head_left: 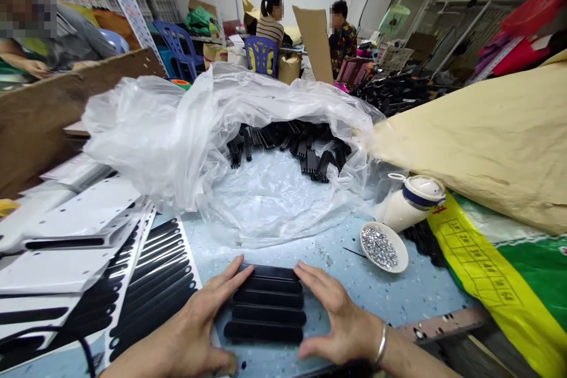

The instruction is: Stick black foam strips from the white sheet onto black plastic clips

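Note:
Several black strips with rounded ends (268,313) lie side by side in a row on the light blue table. My left hand (199,319) is at their left end, its fingers stretched and apart, the fingertips touching the farthest strip. At the right end, my right hand (336,313), with a silver bangle at the wrist, has its fingers spread. Its index fingertip meets the farthest strip, while the thumb is beside the nearest one. Beyond the hands, a clear plastic bag (172,142) gapes toward me, with black toothed pieces (310,159) inside.
White sheets (84,212) and a card of black strips (155,283) cover the left. A white bowl (401,254) of small silvery bits stands at right beside a tilted white bottle (398,209). A yellow-green sack (491,271) hangs over the right edge. Other people sit beyond.

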